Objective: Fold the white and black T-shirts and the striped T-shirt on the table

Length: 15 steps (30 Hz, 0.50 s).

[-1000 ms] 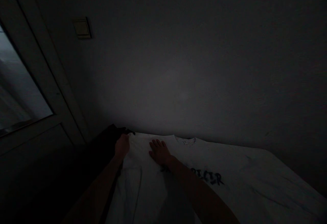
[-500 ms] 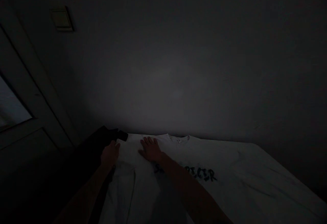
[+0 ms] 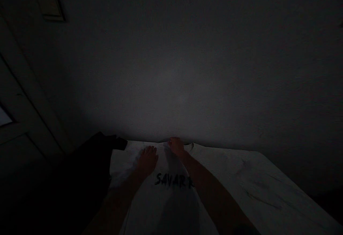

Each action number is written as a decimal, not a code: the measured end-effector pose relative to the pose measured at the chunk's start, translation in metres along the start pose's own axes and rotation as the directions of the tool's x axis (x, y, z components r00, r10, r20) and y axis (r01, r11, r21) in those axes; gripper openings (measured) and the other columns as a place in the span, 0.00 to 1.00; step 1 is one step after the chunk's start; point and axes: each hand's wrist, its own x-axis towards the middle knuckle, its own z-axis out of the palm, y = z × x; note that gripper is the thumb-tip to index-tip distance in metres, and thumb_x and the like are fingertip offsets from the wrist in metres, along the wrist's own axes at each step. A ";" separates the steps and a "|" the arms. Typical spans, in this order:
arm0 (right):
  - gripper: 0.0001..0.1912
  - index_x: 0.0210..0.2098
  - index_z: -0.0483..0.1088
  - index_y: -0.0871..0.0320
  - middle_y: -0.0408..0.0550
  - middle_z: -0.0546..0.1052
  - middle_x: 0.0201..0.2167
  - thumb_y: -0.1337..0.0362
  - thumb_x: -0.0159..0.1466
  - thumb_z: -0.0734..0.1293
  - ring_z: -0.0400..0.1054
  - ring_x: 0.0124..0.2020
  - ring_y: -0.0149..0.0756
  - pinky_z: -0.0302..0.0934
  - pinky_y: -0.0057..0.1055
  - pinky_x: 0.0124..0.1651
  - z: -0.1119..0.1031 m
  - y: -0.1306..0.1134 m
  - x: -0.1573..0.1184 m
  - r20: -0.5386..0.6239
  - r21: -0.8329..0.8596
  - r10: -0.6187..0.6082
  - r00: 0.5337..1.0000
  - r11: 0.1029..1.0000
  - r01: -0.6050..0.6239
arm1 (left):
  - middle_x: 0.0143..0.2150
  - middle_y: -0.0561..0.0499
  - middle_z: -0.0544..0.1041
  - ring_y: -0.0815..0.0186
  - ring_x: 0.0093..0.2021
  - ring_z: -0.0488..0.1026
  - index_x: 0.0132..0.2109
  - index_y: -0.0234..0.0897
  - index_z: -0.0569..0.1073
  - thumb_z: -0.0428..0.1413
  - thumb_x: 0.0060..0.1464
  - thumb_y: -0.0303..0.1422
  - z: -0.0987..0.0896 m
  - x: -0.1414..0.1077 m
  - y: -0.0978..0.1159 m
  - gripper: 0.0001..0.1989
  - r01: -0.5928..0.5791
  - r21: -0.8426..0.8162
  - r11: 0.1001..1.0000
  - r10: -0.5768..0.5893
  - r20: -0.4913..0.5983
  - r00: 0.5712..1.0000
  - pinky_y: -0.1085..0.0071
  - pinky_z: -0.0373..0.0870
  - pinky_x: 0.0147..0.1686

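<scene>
A white T-shirt with dark hand-drawn style lettering across its chest lies face up, its collar toward the wall. Resting flat on the shirt's left shoulder area is my left hand, fingers stretched out. My right hand is at the left side of the neckline, its fingers curled over the fabric at the table's far edge. The right forearm covers part of the lettering and the collar. Dim light hides fine folds.
The white marbled table stands against a grey wall. Black clothing lies along its left side. A wall switch and a panelled door are at the left.
My left hand has left the shirt's left edge and moved right, now lying flat. My right hand has gone from lying flat to the neckline. The shirt's left side sits further in.
</scene>
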 end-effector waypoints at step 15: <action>0.21 0.50 0.77 0.62 0.61 0.80 0.48 0.62 0.73 0.54 0.75 0.48 0.45 0.63 0.36 0.51 0.027 0.011 0.022 0.011 0.076 0.077 0.997 0.994 -0.078 | 0.71 0.35 0.63 0.39 0.70 0.57 0.68 0.39 0.66 0.50 0.63 0.50 0.034 0.004 -0.006 0.32 0.060 0.040 0.997 -0.060 0.009 0.998 0.38 0.50 0.66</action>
